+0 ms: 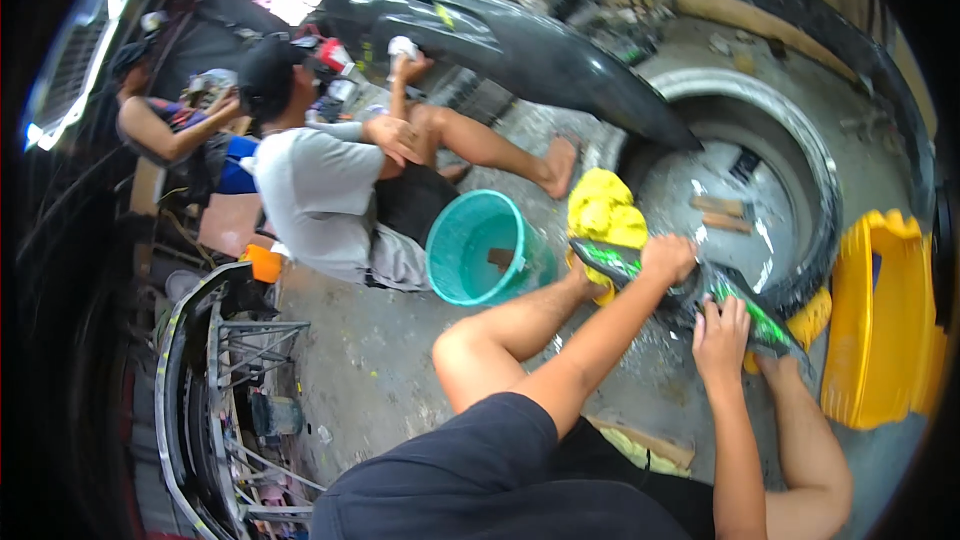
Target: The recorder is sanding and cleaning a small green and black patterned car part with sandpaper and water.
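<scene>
A long, glossy black panel with bright green patches (752, 312) lies across between my shins, seemingly wet. My left hand (668, 258) is closed over its middle part, knuckles up; whether anything else sits under those fingers is hidden. On the right-hand half, my right hand (722, 335) grips the near edge with bent fingers. Just beyond the panel's left end is a crumpled yellow cloth (606, 208). In front of both hands stands a large round tyre-like basin (822, 165), holding shallow water, brown flat pieces (722, 212) and a small dark piece.
A teal bucket (535, 258) stands left of my knee, a yellow plastic crate (850, 340) at right. A large dark curved body panel (500, 35) reaches over the basin. A co-worker in grey (320, 190) sits at left, another person (165, 130) behind. Metal-framed bumper (215, 380) stands lower left.
</scene>
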`<state>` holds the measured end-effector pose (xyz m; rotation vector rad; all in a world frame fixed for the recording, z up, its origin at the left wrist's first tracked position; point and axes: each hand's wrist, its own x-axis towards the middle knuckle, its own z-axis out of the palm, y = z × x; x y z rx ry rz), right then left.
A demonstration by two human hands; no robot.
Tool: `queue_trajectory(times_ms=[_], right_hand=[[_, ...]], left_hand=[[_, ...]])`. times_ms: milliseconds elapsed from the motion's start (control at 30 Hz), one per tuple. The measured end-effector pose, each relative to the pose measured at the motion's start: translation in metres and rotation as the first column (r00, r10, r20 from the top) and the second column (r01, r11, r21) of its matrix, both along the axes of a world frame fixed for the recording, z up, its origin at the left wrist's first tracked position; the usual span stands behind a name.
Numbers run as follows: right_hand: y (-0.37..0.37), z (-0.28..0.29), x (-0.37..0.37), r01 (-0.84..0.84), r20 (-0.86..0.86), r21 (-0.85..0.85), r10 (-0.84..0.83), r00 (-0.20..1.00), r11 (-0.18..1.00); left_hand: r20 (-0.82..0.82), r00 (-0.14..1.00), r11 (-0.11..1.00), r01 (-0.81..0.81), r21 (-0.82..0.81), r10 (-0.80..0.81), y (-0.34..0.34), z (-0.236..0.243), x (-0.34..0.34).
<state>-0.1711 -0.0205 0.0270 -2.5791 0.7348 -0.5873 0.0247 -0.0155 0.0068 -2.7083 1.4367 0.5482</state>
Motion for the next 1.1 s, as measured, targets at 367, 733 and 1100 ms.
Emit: queue_trajectory(times_ms=[367, 733, 1100], right_hand=[[-0.007, -0.007, 0.026, 0.041, 0.043, -0.032, -0.04, 0.998, 0.999], [-0.02, -0.01, 0.053, 0.065, -0.032, -0.049, -0.066, 0.997, 0.997], [-0.024, -0.008, 0.051, 0.033, -0.035, -0.053, -0.035, 0.999, 0.998]], left_hand=[[-0.068, 0.997, 0.994, -0.022, 0.107, 0.029, 0.005, -0.011, 0.016], [-0.098, 0.992, 0.988, 0.092, 0.125, -0.08, -0.001, -0.013, 0.018], [-0.079, 0.996, 0.999, 0.036, 0.033, -0.033, 0.006, -0.01, 0.014]])
